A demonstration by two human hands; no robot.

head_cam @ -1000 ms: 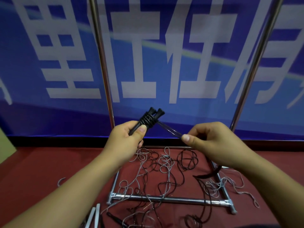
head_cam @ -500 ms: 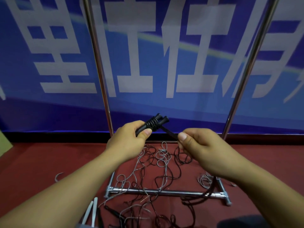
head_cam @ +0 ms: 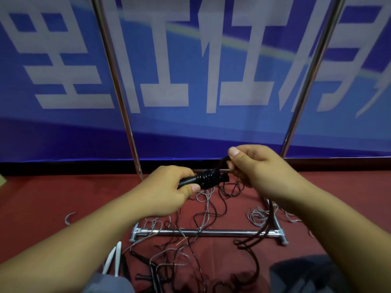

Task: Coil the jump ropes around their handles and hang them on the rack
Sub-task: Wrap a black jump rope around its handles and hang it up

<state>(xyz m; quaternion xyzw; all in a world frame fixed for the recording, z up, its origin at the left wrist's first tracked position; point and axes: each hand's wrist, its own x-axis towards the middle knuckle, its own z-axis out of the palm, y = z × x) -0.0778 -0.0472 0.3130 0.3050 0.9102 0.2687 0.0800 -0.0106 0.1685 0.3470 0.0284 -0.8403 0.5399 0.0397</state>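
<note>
My left hand [head_cam: 167, 191] grips a pair of black jump-rope handles [head_cam: 206, 179] held together, lying almost level and pointing right. Several turns of dark rope are wound round them near their right end. My right hand [head_cam: 258, 168] pinches the dark rope [head_cam: 219, 164] just above the coil, between thumb and fingers. From that hand the rest of the rope [head_cam: 264, 229] hangs down to the floor. The metal rack [head_cam: 207, 232] stands right behind my hands, its two upright poles [head_cam: 118, 92] rising out of view.
Tangled grey and dark ropes [head_cam: 203, 210] lie on the red carpet around the rack's base bar. White handles [head_cam: 115, 258] and black handles [head_cam: 152, 273] lie at the bottom left. A blue banner [head_cam: 211, 70] covers the wall behind.
The handles have tipped from pointing up-right to nearly level and sit lower. My right hand has swung from below-right of the coil to above it, carrying the rope over the handles.
</note>
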